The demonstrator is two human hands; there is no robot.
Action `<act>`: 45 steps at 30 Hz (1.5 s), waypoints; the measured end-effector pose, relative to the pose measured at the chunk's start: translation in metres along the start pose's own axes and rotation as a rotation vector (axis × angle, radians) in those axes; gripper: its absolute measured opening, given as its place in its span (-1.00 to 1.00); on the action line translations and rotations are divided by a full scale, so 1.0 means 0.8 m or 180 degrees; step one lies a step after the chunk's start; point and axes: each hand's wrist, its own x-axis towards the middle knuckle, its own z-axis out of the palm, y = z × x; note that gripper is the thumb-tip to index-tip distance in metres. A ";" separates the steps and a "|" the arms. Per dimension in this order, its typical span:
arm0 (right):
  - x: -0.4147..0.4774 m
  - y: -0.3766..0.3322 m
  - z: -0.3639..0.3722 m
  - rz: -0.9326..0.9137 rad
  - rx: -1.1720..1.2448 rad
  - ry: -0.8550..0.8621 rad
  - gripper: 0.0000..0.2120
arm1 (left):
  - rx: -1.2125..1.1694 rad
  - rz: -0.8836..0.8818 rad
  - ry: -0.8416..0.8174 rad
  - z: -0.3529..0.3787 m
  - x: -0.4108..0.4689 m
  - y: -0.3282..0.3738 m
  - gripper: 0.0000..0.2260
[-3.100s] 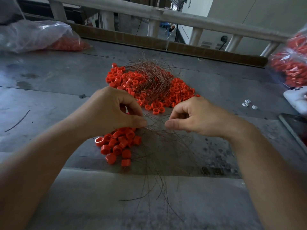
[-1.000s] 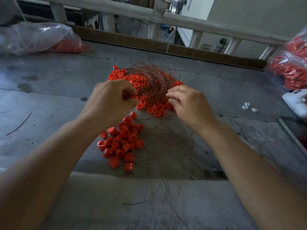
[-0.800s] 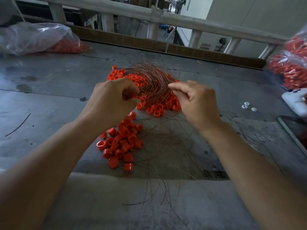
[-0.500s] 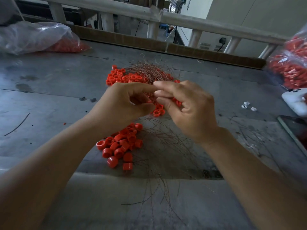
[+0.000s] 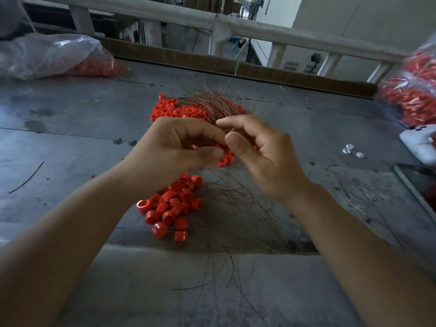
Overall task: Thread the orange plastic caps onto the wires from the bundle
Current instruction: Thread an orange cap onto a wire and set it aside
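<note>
Where the two hands meet above the grey table (image 5: 70, 119), the wire bundle (image 5: 212, 102) lies just behind them, resting on the far heap of orange caps (image 5: 179, 110). A smaller heap of caps (image 5: 172, 204) lies nearer to the person, under the left wrist. Loose wires (image 5: 231, 204) spread from it over the table towards the near edge, below the right wrist.

The left hand (image 5: 179, 147) has its fingers curled, with the thumb pressed against the fingertips. A small piece of orange shows inside this pinch, so it holds one cap (image 5: 194, 146), mostly hidden.

The right hand (image 5: 262, 159) is just beside it, almost touching. Its forefinger and thumb are bent towards the left fingertips with a small gap between them, and the other fingers are curled into the palm. A wire is too thin to see there, so I cannot tell if this hand grips anything.

At the far left of the table lies a clear plastic bag (image 5: 47, 55) with orange parts inside, and at the far right a second bag (image 5: 415, 90), partly cut off.
</note>
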 end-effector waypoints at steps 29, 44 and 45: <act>-0.002 -0.013 -0.021 -0.0090 -0.0429 0.0411 -0.94 | -0.0113 -0.0031 0.0602 0.002 0.002 -0.009 -0.71; -0.003 -0.017 -0.019 -0.0097 -0.0368 0.0236 -0.94 | -0.0170 0.0019 0.0413 0.004 0.000 -0.002 -0.76; -0.003 -0.017 -0.019 -0.0095 -0.0374 0.0210 -0.95 | -0.0146 0.0037 0.0391 0.005 0.000 -0.002 -0.75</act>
